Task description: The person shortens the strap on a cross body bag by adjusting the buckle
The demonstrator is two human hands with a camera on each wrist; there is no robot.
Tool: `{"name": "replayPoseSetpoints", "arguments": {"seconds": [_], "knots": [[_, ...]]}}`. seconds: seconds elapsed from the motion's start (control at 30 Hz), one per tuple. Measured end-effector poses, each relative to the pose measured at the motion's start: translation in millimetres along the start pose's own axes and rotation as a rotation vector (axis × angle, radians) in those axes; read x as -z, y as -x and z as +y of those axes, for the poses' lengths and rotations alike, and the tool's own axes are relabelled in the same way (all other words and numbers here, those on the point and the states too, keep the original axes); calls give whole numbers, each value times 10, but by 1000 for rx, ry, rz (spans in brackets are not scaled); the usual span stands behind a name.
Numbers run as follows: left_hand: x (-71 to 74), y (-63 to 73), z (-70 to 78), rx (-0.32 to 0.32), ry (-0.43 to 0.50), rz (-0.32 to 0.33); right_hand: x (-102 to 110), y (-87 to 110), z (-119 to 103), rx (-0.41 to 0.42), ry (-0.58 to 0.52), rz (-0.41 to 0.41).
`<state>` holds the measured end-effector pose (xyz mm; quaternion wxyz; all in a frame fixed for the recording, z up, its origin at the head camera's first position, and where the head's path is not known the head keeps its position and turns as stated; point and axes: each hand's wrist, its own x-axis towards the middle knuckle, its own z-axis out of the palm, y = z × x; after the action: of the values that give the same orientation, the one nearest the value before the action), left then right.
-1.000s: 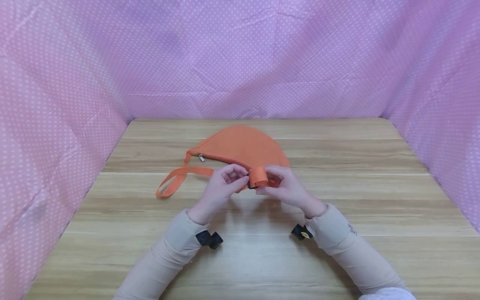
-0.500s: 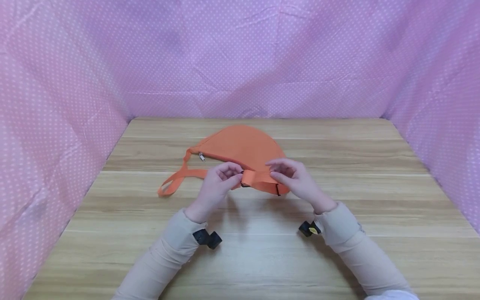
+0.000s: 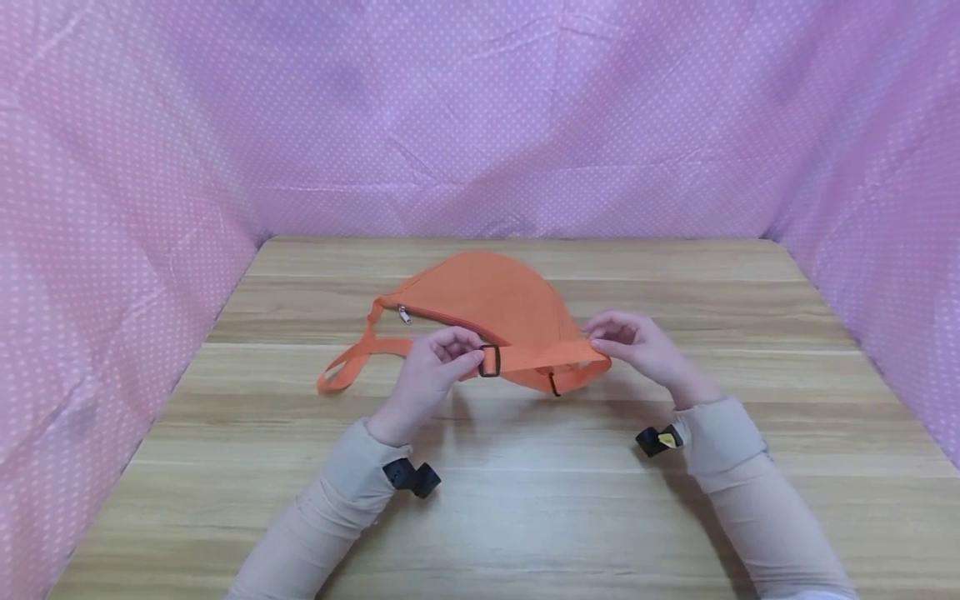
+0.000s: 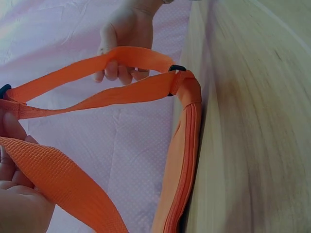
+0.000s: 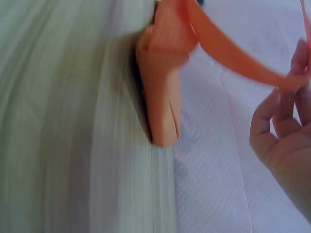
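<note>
An orange waist bag lies on the table, its red zipper toward me and a silver zipper pull at the left. My left hand pinches the strap beside a black slide buckle. Off to the right, my right hand pinches the bend of the strap loop, which stretches between both hands. A second dark buckle sits low on the loop near the bag's right end; the left wrist view shows this buckle too.
More strap curls in a loop on the table left of the bag. The wooden table reaches back to a pink dotted cloth, which hangs behind and on both sides. Small black cameras sit at both wrists.
My right hand has moved right, drawing the bunched strap out into a long loop. My left hand stays nearly in place, and the buckle beside it now faces me.
</note>
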<state>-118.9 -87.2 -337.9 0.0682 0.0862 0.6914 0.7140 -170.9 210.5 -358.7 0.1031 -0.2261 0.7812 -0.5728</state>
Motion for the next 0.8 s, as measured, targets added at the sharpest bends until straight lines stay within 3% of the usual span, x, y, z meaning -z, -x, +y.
{"name": "replayPoseSetpoints", "arguments": {"seconds": [0.13, 0.23, 0.47, 0.57, 0.7, 0.8], "knots": [[-10, -23, -19, 28, -43, -34, 48, 12, 19, -31, 43, 4], [-22, -39, -28, 51, -14, -52, 16, -10, 4, -55, 63, 22], [-64, -66, -50, 66, -2, -66, -236, -20, -163, -29, 136, 54], [-88, -68, -61, 64, -2, -72, -404, -16, -282, 72, 213, 70], [-122, -66, -57, 35, -12, -71, -590, -2, -449, 316, 331, 134], [-144, -58, -51, 15, -22, -61, -679, -15, -520, 472, 354, 164]]}}
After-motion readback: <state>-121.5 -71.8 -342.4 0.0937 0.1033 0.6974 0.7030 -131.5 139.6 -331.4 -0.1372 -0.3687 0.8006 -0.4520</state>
